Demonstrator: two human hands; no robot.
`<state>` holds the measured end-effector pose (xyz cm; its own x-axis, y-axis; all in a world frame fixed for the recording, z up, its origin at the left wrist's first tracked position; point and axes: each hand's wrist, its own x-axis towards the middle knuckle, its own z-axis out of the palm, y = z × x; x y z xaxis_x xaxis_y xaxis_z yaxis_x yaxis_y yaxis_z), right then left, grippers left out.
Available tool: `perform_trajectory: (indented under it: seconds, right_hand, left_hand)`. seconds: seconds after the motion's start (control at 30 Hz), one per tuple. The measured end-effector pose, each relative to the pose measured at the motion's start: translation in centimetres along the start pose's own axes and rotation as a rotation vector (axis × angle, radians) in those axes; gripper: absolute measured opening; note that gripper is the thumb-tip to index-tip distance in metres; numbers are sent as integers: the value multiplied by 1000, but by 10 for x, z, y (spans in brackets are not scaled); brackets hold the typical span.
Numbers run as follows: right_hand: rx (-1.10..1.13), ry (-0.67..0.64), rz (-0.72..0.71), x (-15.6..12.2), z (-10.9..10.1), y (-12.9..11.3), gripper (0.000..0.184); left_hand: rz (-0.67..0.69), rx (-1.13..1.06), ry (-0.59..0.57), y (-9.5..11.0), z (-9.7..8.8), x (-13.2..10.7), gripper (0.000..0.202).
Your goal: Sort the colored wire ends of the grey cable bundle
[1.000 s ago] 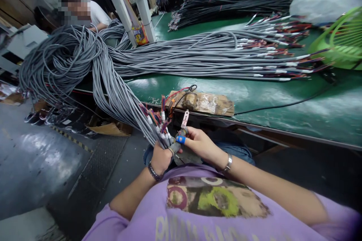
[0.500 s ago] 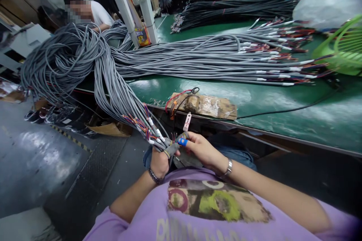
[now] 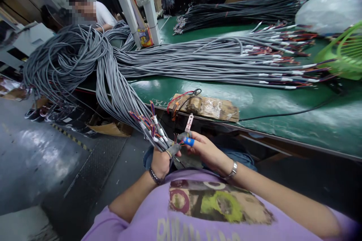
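My left hand (image 3: 160,162) is closed round the ends of a thick bundle of grey cables (image 3: 118,96) that hangs off the green table's edge. Coloured wire tips (image 3: 147,122) stick up out of my fist. My right hand (image 3: 204,150) pinches one grey cable end beside it, and a small pink-white tag (image 3: 189,122) stands up from that end. A blue wrap (image 3: 188,141) covers one right fingertip. Both hands are close together in front of my lap, below the table edge.
Long grey cable bundles (image 3: 215,58) lie across the green table (image 3: 311,111), with another dark bundle (image 3: 243,9) behind. A taped wooden block (image 3: 210,107) sits at the table edge. A green basket (image 3: 343,54) and a white bag (image 3: 330,3) are at the right. Another person (image 3: 93,13) sits far left.
The bundle ends in my left hand have tipped leftward and lower. My right hand keeps its pinch on the tagged cable end and has shifted slightly right.
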<state>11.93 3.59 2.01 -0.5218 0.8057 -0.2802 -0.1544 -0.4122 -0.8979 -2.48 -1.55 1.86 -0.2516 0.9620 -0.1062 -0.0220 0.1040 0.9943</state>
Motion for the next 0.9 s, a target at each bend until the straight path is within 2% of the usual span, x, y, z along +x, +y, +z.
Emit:
perform_trajectory:
  seconds: [0.1, 0.17, 0.47, 0.73, 0.9]
  right_hand:
    - [-48, -91, -47, 1, 6, -5, 37]
    - [-33, -96, -39, 2, 8, -5, 37]
    - [-39, 65, 11, 2, 7, 3, 39]
    - [149, 138, 40, 2, 11, 5, 30]
    - [315, 183, 61, 8, -6, 7, 26]
  left_hand:
    - [12, 8, -39, -3, 0, 0, 37]
    - [5, 9, -45, -6, -1, 0, 35]
    - [16, 66, -31, -2, -1, -2, 33]
    - [18, 2, -6, 1, 3, -3, 33]
    - [15, -66, -36, 4, -1, -1, 34]
